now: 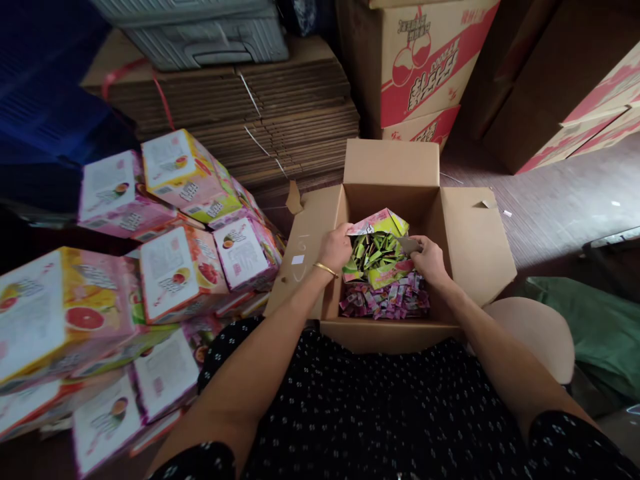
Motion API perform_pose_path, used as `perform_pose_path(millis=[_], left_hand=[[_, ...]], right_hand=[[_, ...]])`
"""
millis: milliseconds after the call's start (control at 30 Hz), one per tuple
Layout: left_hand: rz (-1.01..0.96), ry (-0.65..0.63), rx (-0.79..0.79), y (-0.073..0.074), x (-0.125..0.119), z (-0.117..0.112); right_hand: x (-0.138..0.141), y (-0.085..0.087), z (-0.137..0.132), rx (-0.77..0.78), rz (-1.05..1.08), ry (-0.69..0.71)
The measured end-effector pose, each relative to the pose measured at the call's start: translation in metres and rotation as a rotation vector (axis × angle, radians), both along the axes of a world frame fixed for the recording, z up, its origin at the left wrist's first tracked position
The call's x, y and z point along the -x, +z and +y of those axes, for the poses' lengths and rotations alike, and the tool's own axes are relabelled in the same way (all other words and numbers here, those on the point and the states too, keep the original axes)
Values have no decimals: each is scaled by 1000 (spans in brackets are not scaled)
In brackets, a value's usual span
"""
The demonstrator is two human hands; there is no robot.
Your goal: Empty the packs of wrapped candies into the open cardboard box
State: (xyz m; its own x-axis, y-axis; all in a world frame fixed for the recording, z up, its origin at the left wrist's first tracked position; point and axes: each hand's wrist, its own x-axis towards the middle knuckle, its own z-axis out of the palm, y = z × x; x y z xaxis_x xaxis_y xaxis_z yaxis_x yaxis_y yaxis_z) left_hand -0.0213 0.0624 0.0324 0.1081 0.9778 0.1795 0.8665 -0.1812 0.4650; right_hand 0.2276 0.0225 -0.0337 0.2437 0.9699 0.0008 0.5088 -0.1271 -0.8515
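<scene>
A brown cardboard carton (390,338) stands in front of me with its flaps folded out. In it sits a small pink and green printed box (376,223), torn or opened at the top and full of green-wrapped sachets (375,251). Loose purple-wrapped sachets (385,300) lie on the near side of the carton's inside. My left hand (336,248) pinches the left edge of the printed box. At its right side my right hand (427,259) is closed on a greyish flap (409,245) that seems to belong to that box.
Many fruit-printed boxes (170,273) are piled to my left. Flattened cardboard (300,110) is stacked behind, under a grey crate (220,40). Printed cartons (425,60) stand at the back right. A round stool seat (533,333) and green cloth (590,327) are at right.
</scene>
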Motion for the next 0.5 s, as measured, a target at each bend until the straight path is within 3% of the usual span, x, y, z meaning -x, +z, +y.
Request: perform_pose_path(millis=[100,233,333,400,500], left_hand=[[-158,32,6,0,14,10],[-321,50,-89,14,22,15],[-326,-42,-172,19,12,7],[-307,-84,-210,19,-1,-2],[-265,-188,-299,20,-18,-15]], right_hand=[[-9,0,-1,-49,0,-29],[-22,-4,1,-120,128,-37],[-21,-15,1,-157,240,-95],[-11,-24,0,-93,334,-140],[7,-34,0,-9,508,-98]])
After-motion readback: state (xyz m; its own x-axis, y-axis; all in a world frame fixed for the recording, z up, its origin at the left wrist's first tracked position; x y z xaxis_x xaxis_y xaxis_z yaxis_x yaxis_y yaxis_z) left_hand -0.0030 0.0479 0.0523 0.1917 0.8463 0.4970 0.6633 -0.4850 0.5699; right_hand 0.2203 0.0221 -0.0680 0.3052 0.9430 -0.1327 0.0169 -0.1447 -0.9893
